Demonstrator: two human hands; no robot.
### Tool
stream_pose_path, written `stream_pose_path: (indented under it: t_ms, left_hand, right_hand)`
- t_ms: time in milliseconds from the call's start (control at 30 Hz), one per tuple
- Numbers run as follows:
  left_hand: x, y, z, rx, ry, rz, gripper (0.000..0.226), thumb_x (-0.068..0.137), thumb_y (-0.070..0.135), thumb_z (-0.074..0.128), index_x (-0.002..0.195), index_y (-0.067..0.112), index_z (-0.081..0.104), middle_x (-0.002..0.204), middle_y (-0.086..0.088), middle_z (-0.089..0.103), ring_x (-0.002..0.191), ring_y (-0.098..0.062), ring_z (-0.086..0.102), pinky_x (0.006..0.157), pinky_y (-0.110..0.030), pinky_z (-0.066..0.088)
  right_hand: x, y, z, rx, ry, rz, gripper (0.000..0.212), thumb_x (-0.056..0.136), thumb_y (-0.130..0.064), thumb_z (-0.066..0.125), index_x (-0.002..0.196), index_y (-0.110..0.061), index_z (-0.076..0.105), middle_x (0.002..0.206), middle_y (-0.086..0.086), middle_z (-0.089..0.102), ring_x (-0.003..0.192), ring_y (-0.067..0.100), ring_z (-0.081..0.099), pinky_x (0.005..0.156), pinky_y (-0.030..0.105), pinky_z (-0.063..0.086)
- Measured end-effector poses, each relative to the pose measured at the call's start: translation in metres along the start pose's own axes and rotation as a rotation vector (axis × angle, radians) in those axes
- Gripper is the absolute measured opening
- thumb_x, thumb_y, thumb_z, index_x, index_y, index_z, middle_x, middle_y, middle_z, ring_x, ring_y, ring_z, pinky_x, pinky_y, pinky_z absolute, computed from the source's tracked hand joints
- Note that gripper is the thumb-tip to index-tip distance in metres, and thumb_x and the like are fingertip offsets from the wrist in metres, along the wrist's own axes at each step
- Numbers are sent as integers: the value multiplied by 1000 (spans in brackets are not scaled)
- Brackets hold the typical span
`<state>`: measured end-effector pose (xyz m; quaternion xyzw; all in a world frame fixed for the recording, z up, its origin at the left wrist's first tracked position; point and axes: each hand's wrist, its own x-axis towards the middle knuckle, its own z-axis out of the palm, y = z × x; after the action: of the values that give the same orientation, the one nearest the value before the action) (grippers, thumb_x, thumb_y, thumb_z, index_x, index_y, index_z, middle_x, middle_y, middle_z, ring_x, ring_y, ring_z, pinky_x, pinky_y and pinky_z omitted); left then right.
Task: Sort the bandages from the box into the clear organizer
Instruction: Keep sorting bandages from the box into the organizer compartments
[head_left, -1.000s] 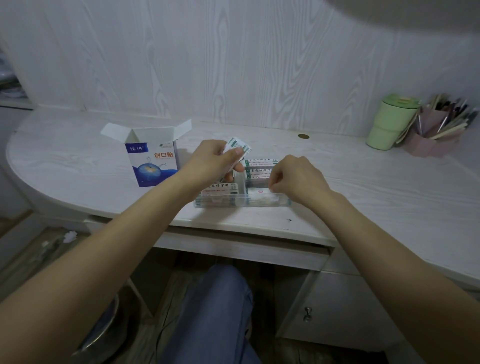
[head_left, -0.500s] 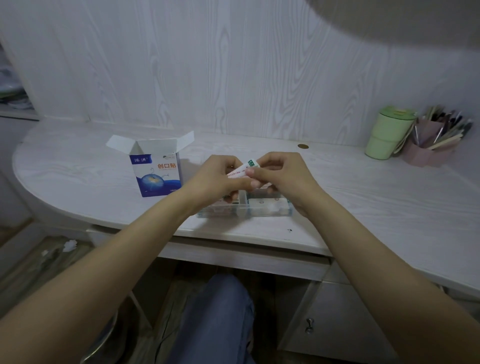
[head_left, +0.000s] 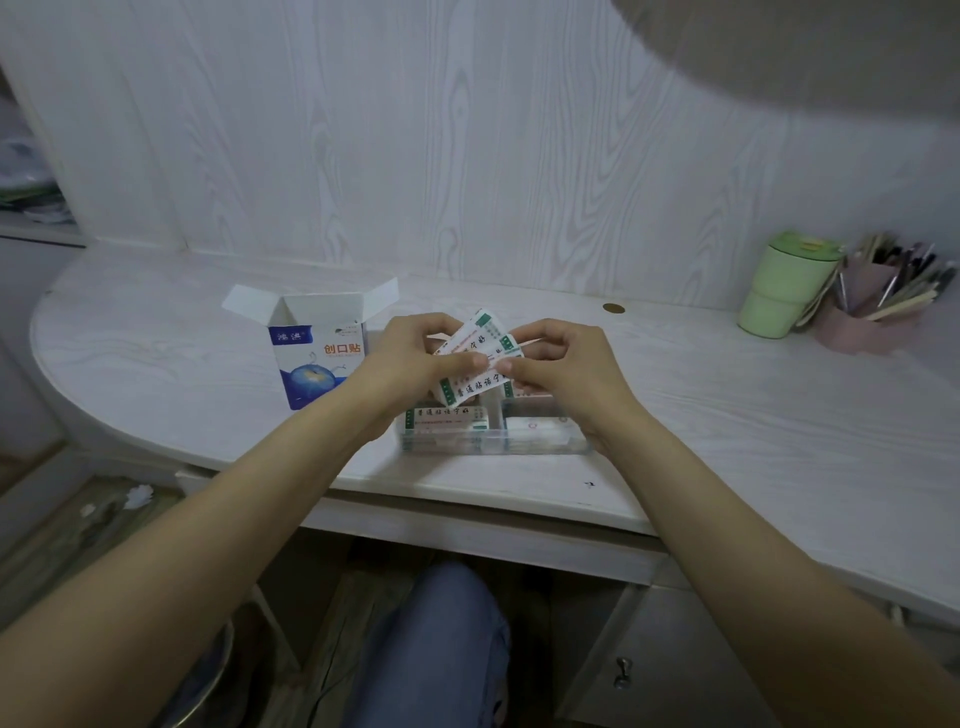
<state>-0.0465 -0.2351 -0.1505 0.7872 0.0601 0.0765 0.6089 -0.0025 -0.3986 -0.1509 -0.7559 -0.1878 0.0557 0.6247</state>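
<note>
The blue-and-white bandage box stands open on the desk, left of my hands. In front of me lies the clear organizer, with wrapped bandages in its compartments. My left hand grips a small fan of white-and-green bandage wrappers above the organizer. My right hand pinches the right end of one of those wrappers with thumb and forefinger. Both hands hover just over the organizer's back half and hide part of it.
A green lidded cup and a pink pen holder full of pens stand at the desk's far right. A small round brass cap sits near the wall. The desk's front edge and a drawer lie below.
My right hand rose from the organizer's right compartment and met my left hand. It now pinches a wrapper from the stack, and the wrappers have fanned out.
</note>
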Motion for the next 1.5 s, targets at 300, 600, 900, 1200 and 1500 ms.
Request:
stream_pose_path:
  t_ms: [300,600,900,1200,1500]
  left_hand:
    - [9,3,-7,22,65,43,10,87,10,67,90,19,64,86,-4,71,70,-15,71,58,-25,57]
    - [15,1,-4,37,21,94,19,86,4,66,95,20,61,99,-3,69,84,-18,70,76,-33,59]
    - [21,-1,1,-3,92,130,18,85,7,67,102,13,63,96,-3,68,86,-18,68,75,-29,58]
    - [20,-1,5,1,69,105,29,84,3,67,111,10,61,98,-3,68,86,-16,68,74,-26,58]
    - [17,5,6,-148,-95,-91,12,94,8,54,105,14,54,103,-9,67,87,-17,68,72,-32,60]
  right_hand:
    - [11,-3,5,-17,-6,-2,20,77,4,73,95,-2,67,76,3,74,74,15,72,72,25,59]
    - [17,2,6,37,36,38,20,78,2,72,98,-1,66,81,8,74,80,26,71,75,29,59]
    - [21,1,1,151,38,134,25,81,2,70,105,3,63,89,13,73,74,18,70,64,19,56]
    - [21,1,2,273,79,149,16,81,10,66,92,0,64,90,17,72,81,26,72,68,27,60]
    - [20,2,5,226,144,57,20,79,11,68,89,-6,65,90,16,71,78,27,72,66,29,60]
